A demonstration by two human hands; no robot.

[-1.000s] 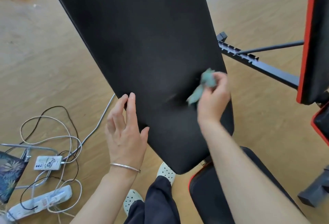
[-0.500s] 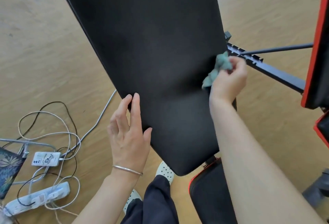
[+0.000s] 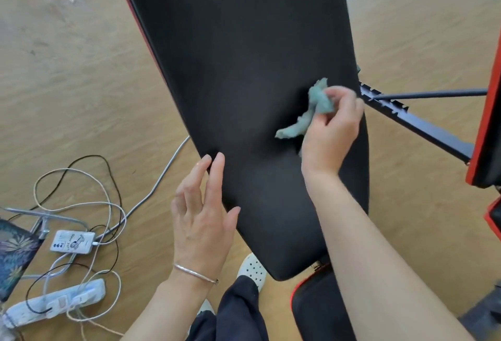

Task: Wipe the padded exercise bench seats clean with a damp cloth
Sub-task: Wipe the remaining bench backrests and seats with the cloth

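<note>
A long black padded bench back (image 3: 244, 69) fills the middle of the view, narrowing toward me. My right hand (image 3: 332, 129) grips a crumpled pale green cloth (image 3: 311, 110) and presses it on the pad near its right edge. My left hand (image 3: 202, 213) lies flat with fingers spread against the pad's left edge, a thin silver bangle on its wrist. Below the pad's near end sits the black seat pad (image 3: 317, 311) with red trim, partly hidden by my right forearm.
The bench's dark metal notched frame bar (image 3: 423, 129) runs right toward a second red-edged black pad (image 3: 488, 97). On the wooden floor at left lie tangled cables (image 3: 81, 205), a white power strip (image 3: 54, 302) and a small white adapter (image 3: 73, 241). My white shoe (image 3: 252, 267) stands under the pad.
My right hand with the cloth swept up and right to the pad's edge, then came back left onto the pad surface. My left hand stayed on the left edge.
</note>
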